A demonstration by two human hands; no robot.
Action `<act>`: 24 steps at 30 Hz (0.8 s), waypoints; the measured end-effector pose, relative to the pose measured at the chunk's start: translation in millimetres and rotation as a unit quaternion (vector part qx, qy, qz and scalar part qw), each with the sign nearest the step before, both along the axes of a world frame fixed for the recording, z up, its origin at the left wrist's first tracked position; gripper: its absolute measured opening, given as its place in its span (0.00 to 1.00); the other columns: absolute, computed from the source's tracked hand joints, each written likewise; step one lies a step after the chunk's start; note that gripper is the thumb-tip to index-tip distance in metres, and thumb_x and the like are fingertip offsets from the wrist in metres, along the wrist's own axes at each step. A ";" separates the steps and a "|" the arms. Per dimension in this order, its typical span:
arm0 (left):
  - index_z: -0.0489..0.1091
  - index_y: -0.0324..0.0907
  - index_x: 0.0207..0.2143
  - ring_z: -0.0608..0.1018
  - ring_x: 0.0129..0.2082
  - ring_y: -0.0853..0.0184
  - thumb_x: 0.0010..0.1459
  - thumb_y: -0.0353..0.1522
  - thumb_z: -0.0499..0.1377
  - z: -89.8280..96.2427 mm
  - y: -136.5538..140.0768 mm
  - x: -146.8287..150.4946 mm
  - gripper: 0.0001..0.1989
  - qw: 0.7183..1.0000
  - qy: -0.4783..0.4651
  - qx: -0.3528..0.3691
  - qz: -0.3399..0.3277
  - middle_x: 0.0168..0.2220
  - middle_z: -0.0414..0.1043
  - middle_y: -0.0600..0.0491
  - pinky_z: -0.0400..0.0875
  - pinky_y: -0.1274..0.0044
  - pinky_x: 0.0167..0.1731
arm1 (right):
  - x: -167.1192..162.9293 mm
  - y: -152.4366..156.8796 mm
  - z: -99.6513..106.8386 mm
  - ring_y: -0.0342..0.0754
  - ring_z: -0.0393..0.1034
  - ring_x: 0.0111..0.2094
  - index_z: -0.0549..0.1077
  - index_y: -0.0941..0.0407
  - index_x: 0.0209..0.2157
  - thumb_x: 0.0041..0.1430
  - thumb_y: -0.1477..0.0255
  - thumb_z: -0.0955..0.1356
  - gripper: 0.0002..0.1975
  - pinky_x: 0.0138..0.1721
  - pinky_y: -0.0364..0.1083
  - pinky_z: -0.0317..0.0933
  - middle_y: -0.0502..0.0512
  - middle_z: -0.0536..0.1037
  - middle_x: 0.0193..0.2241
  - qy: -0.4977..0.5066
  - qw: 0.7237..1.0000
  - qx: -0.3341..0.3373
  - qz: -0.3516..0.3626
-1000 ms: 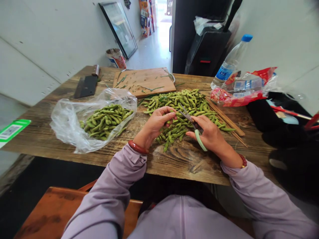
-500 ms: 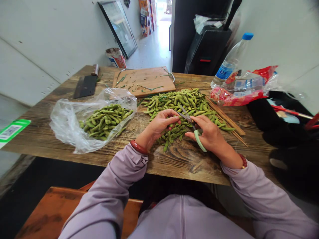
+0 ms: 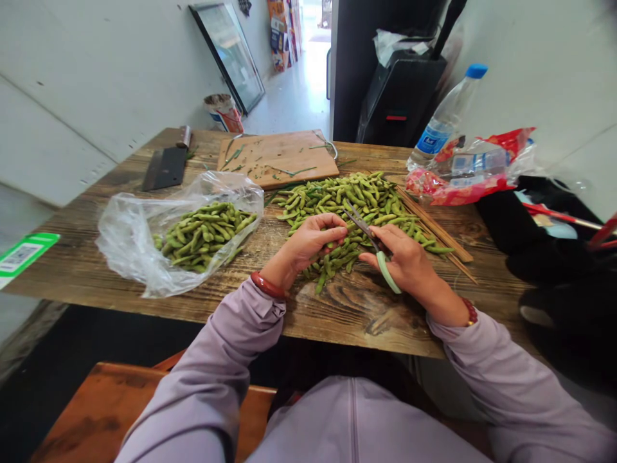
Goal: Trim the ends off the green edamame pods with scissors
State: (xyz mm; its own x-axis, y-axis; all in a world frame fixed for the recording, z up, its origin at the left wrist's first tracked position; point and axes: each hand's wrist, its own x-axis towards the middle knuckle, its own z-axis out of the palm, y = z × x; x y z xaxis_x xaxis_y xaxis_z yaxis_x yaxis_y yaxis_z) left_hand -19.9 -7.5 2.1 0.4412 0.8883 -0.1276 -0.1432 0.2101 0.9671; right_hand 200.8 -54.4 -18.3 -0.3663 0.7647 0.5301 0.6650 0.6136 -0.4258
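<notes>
Green-handled scissors (image 3: 370, 234), long axis diagonal, tips forward-left.

Here's a rough-and-ready food-preparation corner, home or small eatery, it's hard to call! Green pods (image 3: 337, 190) heaped on a wooden table (image 3: 328, 315), more in a plastic bag (image 3: 128, 235), a cleaver (image 3: 166, 168) lying near a scrap-strewn cutting board (image 3: 284, 151)! And beyond, a bucket (image 3: 223, 112), a framed glass panel (image 3: 236, 61) leaning by the wall (image 3: 120, 51), a bright passage (image 3: 308, 80) leading away!
</notes>
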 end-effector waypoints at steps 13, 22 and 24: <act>0.71 0.37 0.30 0.64 0.17 0.81 0.46 0.35 0.71 2.9 10.1 -8.0 0.14 0.994 -0.045 -0.010 0.095 0.22 0.66 0.59 0.52 0.88 0.15 | 3.5 6.2 -3.5 0.59 0.76 0.44 0.72 0.56 0.54 0.63 0.63 0.71 0.20 0.44 0.56 0.72 0.63 0.79 0.43 -0.002 0.999 0.014 -0.033; 0.61 0.41 0.29 0.65 0.15 0.80 0.50 0.34 0.67 4.7 14.7 -18.4 0.16 0.981 -0.085 -0.035 0.173 0.24 0.69 0.59 0.51 0.87 0.12 | 8.5 11.9 -6.1 0.61 0.76 0.45 0.73 0.56 0.52 0.64 0.59 0.69 0.20 0.45 0.58 0.72 0.65 0.79 0.44 0.024 0.998 0.025 -0.053; 0.62 0.41 0.30 0.64 0.15 0.80 0.49 0.32 0.67 9.3 10.8 -23.2 0.14 0.979 -0.069 -0.023 0.190 0.24 0.69 0.59 0.51 0.87 0.12 | 8.7 11.9 -6.5 0.63 0.76 0.46 0.74 0.57 0.52 0.64 0.58 0.69 0.21 0.45 0.58 0.71 0.67 0.79 0.45 0.025 0.998 0.027 -0.056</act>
State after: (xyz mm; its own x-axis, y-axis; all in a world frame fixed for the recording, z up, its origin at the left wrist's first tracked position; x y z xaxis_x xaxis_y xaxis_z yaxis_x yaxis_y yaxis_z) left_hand -43.1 3.3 11.3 0.0952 0.9863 -0.1349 -0.3480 0.1600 0.9238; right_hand 209.5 -42.5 -24.8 -0.2529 0.7688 0.5874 0.7089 0.5604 -0.4282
